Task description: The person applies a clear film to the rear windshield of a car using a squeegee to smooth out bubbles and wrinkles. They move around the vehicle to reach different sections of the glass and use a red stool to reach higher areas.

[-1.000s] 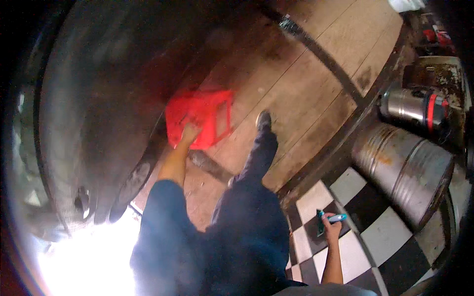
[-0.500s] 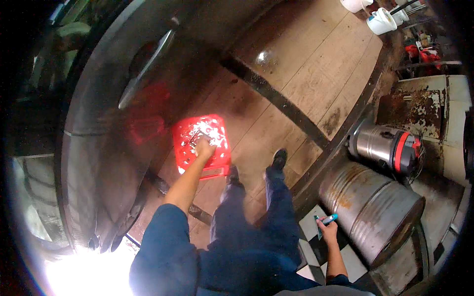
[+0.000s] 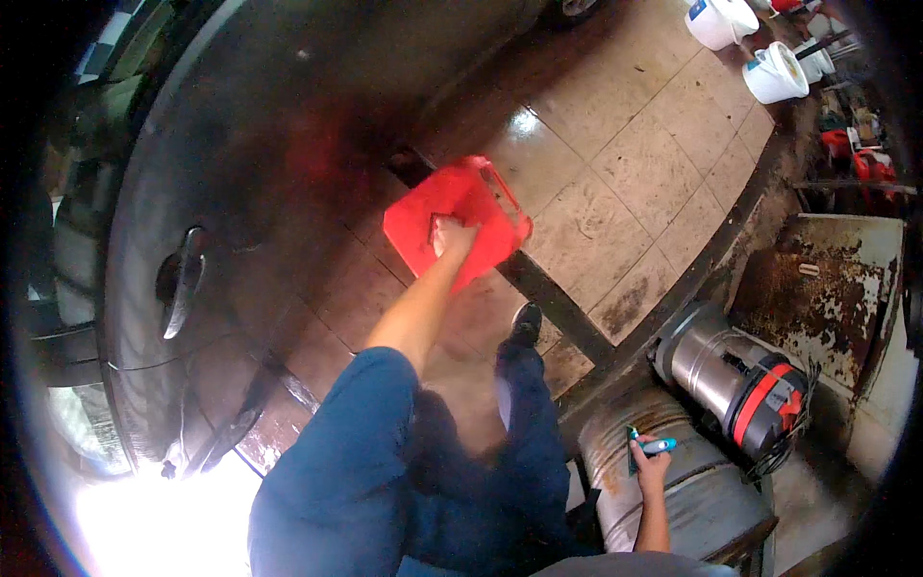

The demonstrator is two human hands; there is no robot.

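Observation:
My left hand (image 3: 452, 238) is closed on the middle of the seat of a red plastic stool (image 3: 413, 223), the fingers partly hidden at the seat's centre. The stool is turned at a slant in front of my legs, next to the dark body of a car (image 3: 240, 125). Out to the right, my right hand (image 3: 654, 465) grips a small tool with a teal and white handle (image 3: 661, 446) and a narrow flat head. I cannot make out that tool's exact kind. This hand shows above a rusty metal drum (image 3: 707, 462), apart from the stool.
A silver and black canister vacuum with a red band (image 3: 721, 375) stands at right beside a rusted panel (image 3: 808, 288). White buckets (image 3: 774, 75) stand at the far right. The tiled floor (image 3: 606, 221) has a dark strip across it. Bright light glares at lower left.
The red stool has moved forward and right in my left hand and turned clockwise. My right hand, still holding the teal-handled tool, now shows in front of the drum. My view has shifted forward.

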